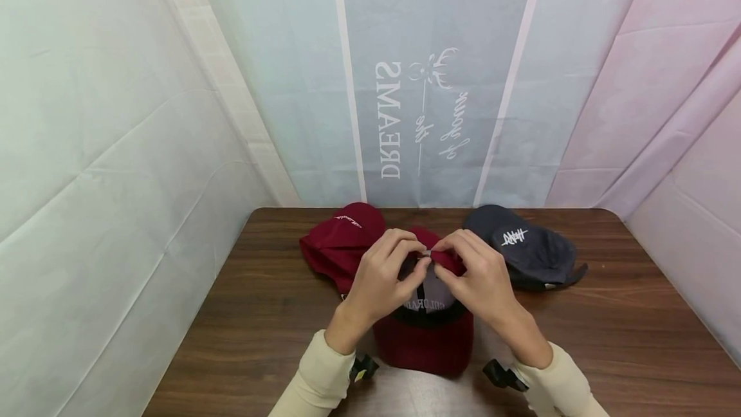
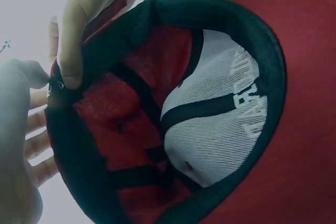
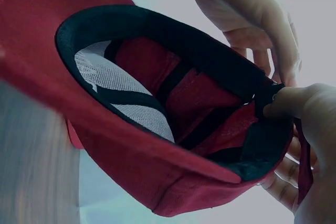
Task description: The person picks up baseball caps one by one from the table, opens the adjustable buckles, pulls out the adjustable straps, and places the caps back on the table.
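A dark red baseball cap is held with its opening facing me and its brim toward me. Its inside shows a black sweatband, black seam tape and a pale front panel with lettering seen from behind. My left hand pinches the back strap at a small metal buckle, thumb against fingers. From the other side, my right hand pinches the strap close to the buckle, its thumb on the inner band. The fingertips of both hands nearly meet there.
A second dark red cap with white script lies at the back left of the wooden table. At the back right lies a dark navy cap with white lettering and a loose strap. A printed cloth hangs behind.
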Available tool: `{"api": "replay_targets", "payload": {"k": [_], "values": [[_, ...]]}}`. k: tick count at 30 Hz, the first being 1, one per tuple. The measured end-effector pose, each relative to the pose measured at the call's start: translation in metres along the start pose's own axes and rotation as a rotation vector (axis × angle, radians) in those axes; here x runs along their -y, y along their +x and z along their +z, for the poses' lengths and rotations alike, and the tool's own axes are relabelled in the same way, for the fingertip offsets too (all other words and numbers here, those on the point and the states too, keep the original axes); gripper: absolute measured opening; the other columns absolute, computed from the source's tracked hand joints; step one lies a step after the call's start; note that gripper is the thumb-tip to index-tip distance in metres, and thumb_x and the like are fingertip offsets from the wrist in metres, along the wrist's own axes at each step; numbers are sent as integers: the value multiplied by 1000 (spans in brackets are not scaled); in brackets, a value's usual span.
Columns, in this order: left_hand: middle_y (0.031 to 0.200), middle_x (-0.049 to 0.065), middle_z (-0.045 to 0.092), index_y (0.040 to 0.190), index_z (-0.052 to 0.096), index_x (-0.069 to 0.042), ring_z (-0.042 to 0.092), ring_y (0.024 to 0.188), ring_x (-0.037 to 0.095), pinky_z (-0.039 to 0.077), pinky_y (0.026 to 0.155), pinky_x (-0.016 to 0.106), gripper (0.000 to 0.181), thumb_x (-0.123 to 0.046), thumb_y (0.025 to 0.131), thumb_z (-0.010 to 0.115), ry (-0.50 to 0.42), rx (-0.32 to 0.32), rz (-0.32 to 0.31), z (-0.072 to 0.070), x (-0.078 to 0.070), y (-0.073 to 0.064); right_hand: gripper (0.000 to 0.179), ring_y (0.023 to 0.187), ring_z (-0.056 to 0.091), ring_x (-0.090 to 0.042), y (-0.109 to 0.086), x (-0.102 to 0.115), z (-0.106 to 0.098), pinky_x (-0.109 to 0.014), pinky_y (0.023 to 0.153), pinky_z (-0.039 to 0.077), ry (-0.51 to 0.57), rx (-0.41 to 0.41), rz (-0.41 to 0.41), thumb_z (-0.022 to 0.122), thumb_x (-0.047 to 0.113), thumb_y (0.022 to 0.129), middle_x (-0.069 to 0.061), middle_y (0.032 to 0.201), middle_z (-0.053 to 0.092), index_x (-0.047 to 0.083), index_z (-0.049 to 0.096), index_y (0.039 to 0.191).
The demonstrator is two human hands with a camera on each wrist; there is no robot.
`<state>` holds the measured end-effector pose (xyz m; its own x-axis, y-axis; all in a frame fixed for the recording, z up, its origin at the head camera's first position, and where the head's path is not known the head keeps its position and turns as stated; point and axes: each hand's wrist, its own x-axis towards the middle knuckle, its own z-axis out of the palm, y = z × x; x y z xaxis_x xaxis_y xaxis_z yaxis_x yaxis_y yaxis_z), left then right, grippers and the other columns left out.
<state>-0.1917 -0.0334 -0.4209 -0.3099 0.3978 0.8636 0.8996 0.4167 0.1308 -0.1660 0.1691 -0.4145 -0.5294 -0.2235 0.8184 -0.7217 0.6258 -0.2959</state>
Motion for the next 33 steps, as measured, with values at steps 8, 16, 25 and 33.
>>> {"api": "replay_targets", "payload": {"k": [8,16,25,33], "values": [[106,3,68,103,69,-8,65,94,14,55,82,20,15,-17,95,79,5,62,-22,0,-3,1,32,79,56,-9,0,2,1,-19,65,43,8,29,-3,90,-4,74,-2,94,71,11,71,97],[101,2,70,98,70,-10,64,87,13,55,76,20,6,-12,95,75,6,36,-48,0,-5,0,29,81,61,-13,1,3,3,-25,68,49,19,28,-4,86,-4,76,-2,93,71,10,71,96],[94,2,71,93,71,-10,68,83,14,58,74,21,4,-6,94,71,1,-19,-72,1,-4,1,29,82,66,-17,3,4,3,-29,71,53,23,19,-2,88,-4,73,-3,91,73,8,73,95],[92,2,70,95,69,-9,69,84,15,60,76,22,6,-7,99,66,-39,-33,-89,0,-3,2,25,80,66,-15,6,4,3,-32,73,55,15,5,6,88,-1,73,-2,88,73,9,74,92]]}}
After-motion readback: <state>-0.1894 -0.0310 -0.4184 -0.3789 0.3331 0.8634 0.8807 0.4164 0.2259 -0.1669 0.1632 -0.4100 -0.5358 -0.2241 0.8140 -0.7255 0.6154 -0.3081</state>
